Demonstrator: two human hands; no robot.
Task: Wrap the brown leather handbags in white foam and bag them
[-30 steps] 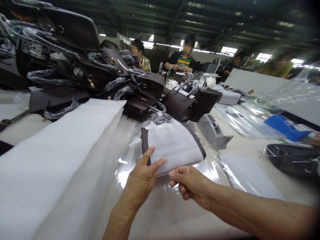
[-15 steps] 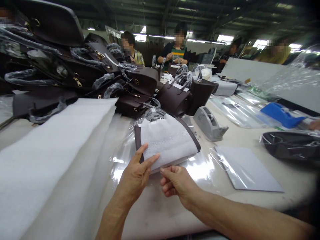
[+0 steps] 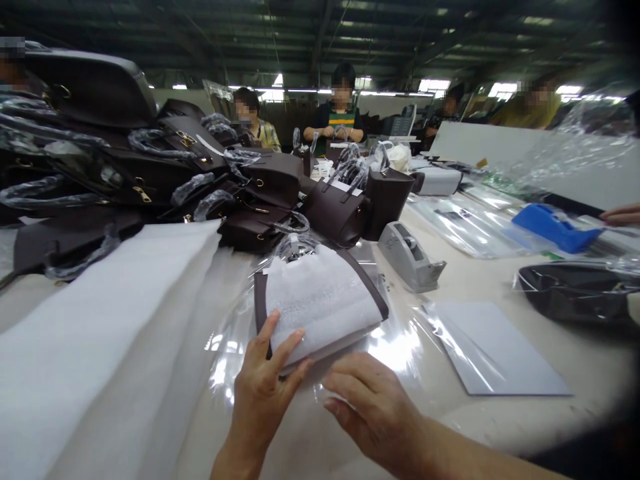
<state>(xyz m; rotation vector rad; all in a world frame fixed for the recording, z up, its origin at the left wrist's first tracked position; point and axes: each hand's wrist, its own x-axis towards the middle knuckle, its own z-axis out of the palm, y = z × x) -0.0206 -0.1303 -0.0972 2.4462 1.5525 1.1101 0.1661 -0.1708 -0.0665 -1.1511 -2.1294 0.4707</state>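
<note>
A dark brown handbag point(image 3: 261, 303) lies on the table on clear plastic film point(image 3: 225, 363), with a white foam sheet point(image 3: 320, 300) over its front. Its handles point(image 3: 295, 248) are wrapped in clear plastic. My left hand point(image 3: 265, 383) rests on the bag's near left corner, fingers spread over the foam and thumb along the lower edge. Just off the bag's near edge, my right hand point(image 3: 377, 407) is closed, thumb and fingers bent together. A small pale bit shows between its fingers, too indistinct to name. A grey tape dispenser point(image 3: 410, 259) stands right of the bag.
White foam sheets point(image 3: 100, 313) are stacked at left. Behind them rises a heap of brown handbags point(image 3: 190, 160). At right are a grey-white board point(image 3: 500, 350) under film, a blue tape dispenser point(image 3: 555, 227), a dark bag point(image 3: 570, 290) and another person's hand point(image 3: 623, 215). Co-workers stand behind.
My right hand has turned over and drawn slightly toward me, away from the bag's near edge. My left hand stays on the bag. The view has shifted a little.
</note>
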